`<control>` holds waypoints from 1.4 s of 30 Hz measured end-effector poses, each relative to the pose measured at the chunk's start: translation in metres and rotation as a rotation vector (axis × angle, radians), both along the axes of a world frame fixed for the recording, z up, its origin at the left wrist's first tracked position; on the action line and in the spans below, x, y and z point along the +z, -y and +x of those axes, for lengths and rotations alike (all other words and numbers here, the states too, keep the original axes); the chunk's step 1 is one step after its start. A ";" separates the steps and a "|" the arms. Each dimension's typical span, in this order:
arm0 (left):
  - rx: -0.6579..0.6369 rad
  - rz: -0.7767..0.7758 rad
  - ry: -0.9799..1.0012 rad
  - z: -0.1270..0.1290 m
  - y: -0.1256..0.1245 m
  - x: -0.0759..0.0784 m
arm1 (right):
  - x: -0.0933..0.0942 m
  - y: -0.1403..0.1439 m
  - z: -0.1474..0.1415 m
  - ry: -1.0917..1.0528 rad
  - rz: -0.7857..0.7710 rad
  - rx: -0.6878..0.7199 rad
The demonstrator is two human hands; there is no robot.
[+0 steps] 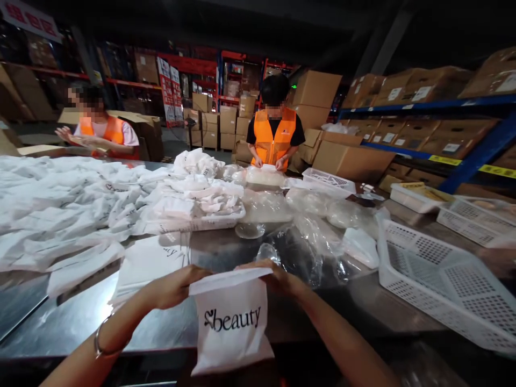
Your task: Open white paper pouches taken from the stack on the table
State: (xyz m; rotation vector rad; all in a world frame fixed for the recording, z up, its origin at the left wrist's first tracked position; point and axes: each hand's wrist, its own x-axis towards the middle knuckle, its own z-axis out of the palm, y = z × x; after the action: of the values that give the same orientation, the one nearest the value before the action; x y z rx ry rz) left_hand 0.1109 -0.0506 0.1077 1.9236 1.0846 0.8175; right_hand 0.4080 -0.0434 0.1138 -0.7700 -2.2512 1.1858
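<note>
Steel worktop (pixel 60 322), heaped with white bags (pixel 60 209) at left; white basket (pixel 439 279) at right. White "beauty" bag (pixel 231 322) hangs over near edge. Left hand (pixel 173 287) and right hand (pixel 278 277) grip its folded top, fingers closed on it.

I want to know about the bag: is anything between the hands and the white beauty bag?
No. The left hand and right hand already grip the white bag by its top edge, one at each corner.
</note>
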 end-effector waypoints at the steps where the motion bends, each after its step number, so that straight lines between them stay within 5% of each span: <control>1: -0.179 0.004 -0.025 0.005 -0.001 0.007 | -0.001 -0.003 0.002 -0.031 0.004 0.028; 3: -0.488 0.077 -0.084 0.015 -0.002 0.009 | -0.007 -0.007 0.007 -0.076 0.049 0.097; 5: -0.589 0.175 -0.155 0.023 -0.003 -0.003 | -0.020 -0.008 0.013 -0.075 0.092 0.132; 12: -0.695 0.146 -0.379 0.041 -0.002 -0.070 | -0.079 0.003 0.030 0.142 0.007 0.095; 22: -0.710 0.122 -0.231 0.035 0.005 -0.084 | -0.099 0.028 0.044 0.148 0.116 0.168; 25: -0.512 0.034 -0.126 0.035 0.020 -0.102 | -0.104 0.042 0.036 -0.017 0.158 -0.052; 30: 0.312 -0.158 0.160 0.057 0.059 -0.133 | -0.126 0.062 0.010 -0.238 0.123 -0.664; 33: 0.610 -0.205 0.215 0.078 0.069 -0.136 | -0.136 0.063 -0.003 -0.120 0.168 -0.945; 37: 0.744 -0.145 0.173 0.093 0.064 -0.137 | -0.141 0.057 -0.013 0.072 0.294 -1.159; 42: 0.739 -0.098 -0.056 0.095 0.058 -0.149 | -0.146 0.056 -0.013 0.347 0.445 -1.175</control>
State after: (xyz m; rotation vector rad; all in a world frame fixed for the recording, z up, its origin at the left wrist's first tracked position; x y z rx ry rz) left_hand 0.2055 -0.1089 -0.0409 1.4565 1.8745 1.0692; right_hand 0.3948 -0.0994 -0.0325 -1.7946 -1.6254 -0.0065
